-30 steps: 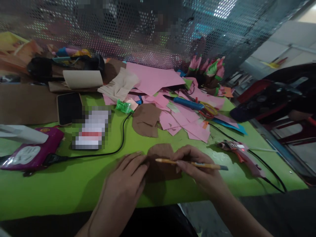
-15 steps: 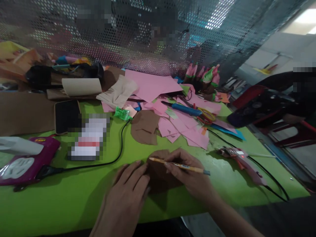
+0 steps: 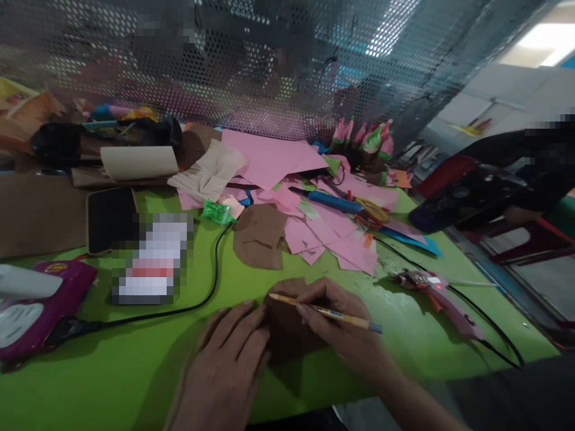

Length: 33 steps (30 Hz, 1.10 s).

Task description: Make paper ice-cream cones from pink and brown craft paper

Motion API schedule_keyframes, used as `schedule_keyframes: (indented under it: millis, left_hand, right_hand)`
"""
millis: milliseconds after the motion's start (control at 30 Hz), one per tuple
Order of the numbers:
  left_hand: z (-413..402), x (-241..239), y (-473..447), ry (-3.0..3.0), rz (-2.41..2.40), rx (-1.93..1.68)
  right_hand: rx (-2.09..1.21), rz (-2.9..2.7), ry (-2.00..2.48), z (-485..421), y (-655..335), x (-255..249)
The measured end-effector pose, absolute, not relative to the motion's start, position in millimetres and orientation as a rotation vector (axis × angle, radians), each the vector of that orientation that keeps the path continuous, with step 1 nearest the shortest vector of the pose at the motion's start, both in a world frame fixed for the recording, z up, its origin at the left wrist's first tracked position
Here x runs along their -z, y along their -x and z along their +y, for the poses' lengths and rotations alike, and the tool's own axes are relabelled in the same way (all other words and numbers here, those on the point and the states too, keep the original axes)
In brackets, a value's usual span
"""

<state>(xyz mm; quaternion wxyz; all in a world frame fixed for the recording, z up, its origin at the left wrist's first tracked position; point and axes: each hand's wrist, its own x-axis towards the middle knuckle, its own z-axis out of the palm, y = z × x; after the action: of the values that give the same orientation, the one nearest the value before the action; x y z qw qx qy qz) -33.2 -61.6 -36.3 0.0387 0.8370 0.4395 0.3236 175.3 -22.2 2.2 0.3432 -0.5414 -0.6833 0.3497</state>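
Under my two hands a piece of brown paper [image 3: 291, 338] lies on the green tabletop. My left hand [image 3: 231, 353] rests flat, fingers stretched out, with the fingertips at the paper's left edge. An orange-yellow pen [image 3: 344, 319] with a blue-grey end is gripped in my right hand [image 3: 344, 323]. It slants over the paper, its tip pointing left near the upper left edge; whether the tip touches is too small to tell. Just beyond lies another brown paper cutout [image 3: 260, 236] with a rounded outline.
Pink paper scraps [image 3: 318, 236], a blue-handled cutter [image 3: 335, 202] and scissors [image 3: 371, 212] lie behind. At right is a pink glue gun [image 3: 453, 308] with a black cord. Left are phones [image 3: 112, 218] and a purple device [image 3: 49, 308] with a cable. A perforated screen [image 3: 251, 66] stands behind.
The view has shifted slightly, so things on the table sit a little lower and further left. My hands keep nearly the same pose, with the pen still in my right hand.
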Motion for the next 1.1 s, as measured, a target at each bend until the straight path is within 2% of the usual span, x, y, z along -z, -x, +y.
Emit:
schedule_keyframes:
  millis: [300, 633, 1100]
  left_hand:
    - [-60, 39, 34, -2.582, 1.35, -1.038]
    - [-58, 50, 46, -2.746, 1.257, -0.865]
    - [-57, 50, 45, -2.798, 1.264, -0.921]
  right_hand:
    - [-0.737, -1.726, 1.545, -25, -183, -2]
    - [-0.467, -1.673, 1.652, -30, -195, 1]
    - [-0.346, -1.555, 1.602, -31, -195, 1]
